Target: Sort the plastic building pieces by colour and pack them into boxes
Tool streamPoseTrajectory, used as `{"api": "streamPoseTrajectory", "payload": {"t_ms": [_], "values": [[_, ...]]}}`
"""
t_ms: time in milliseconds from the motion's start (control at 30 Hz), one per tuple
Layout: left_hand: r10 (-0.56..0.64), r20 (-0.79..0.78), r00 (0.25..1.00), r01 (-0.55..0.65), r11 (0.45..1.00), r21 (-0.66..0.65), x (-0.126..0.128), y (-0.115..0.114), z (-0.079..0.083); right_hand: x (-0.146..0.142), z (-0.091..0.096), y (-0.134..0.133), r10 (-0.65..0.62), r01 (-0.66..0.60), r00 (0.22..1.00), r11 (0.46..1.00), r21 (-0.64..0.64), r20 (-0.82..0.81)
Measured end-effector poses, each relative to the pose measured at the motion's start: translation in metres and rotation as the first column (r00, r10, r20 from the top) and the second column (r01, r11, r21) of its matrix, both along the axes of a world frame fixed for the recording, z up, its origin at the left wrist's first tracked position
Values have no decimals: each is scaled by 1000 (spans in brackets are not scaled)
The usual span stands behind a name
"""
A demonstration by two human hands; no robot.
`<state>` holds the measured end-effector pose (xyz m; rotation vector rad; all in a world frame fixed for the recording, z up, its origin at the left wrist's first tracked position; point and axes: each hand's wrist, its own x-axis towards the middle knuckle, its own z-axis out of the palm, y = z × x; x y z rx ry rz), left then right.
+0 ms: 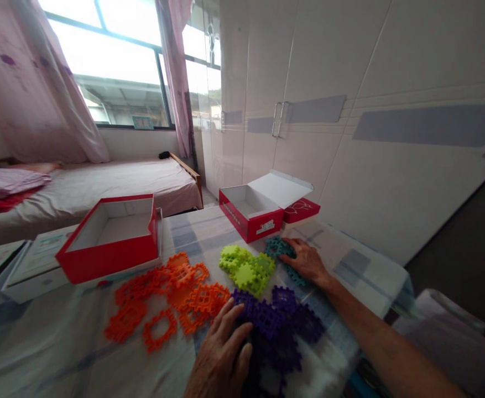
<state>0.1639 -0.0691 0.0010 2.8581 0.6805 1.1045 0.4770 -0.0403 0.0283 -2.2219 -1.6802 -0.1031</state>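
My left hand [225, 351] lies on the near side of the table with its fingers stretched out and slightly apart. Its fingertips are by the edge between the orange interlocking plastic pieces [159, 327] and the purple interlocking pieces [267, 318]; nothing shows in its grip. Farther off on the right, my right hand [306, 261] curls its fingers and thumb around teal interlocking pieces [278, 247], partly covering them. A pile of lime-green pieces [246, 271] sits between the orange spread and the teal ones. Many of the pieces are square frames with notched edges.
A red open box [109, 265] stands at the left, beside white boxes [38, 260]. Another red box [253, 224], its white lid folded back, is at the far table edge. The cloth-covered table [80, 354] faces a bed [134, 177] and white wardrobe [308, 72].
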Motion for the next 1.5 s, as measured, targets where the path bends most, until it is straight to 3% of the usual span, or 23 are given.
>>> {"api": "streamPoseTrajectory", "payload": {"t_ms": [200,400,500,600,700,800,900,967,1100,1200,1267,1367,1433,1500], "values": [[25,-11,1000,-26,998,-57,0,-5,6,1,-4,-2,10,-12,1000,994,108,19],[18,-2,1000,-18,997,-79,1,-5,10,9,-4,-4,3,15,997,972,233,-77],[21,7,1000,-20,996,-85,1,-5,11,14,-2,-4,21,33,987,943,330,-159],[24,7,1000,-23,997,-77,1,-6,12,20,2,-7,-10,131,963,890,437,-268],[27,-2,1000,-27,996,-82,1,-7,12,27,11,-10,-29,274,883,842,465,-468],[27,-7,1000,-27,995,-97,1,-7,11,33,28,-4,75,365,725,801,474,-685],[14,14,1000,-12,995,-102,2,-6,10,32,57,21,228,416,582,740,528,-780],[10,30,1000,-7,995,-101,2,-6,9,26,79,50,309,398,552,718,570,-775],[5,40,999,-2,997,-73,3,-4,7,5,111,118,355,259,598,763,592,-719],[-2,40,999,4,998,-65,2,-3,6,-12,118,158,322,183,637,820,543,-700],[-6,36,999,9,997,-77,2,-2,6,-19,116,170,321,149,654,833,532,-685],[-9,35,999,13,995,-102,2,-4,7,-19,106,158,305,139,700,829,542,-646],[3,33,999,1,992,-123,2,-6,9,-12,96,132,271,141,764,815,562,-585],[12,26,1000,-9,990,-144,2,-8,12,-1,80,100,173,126,862,837,532,-477]]}}
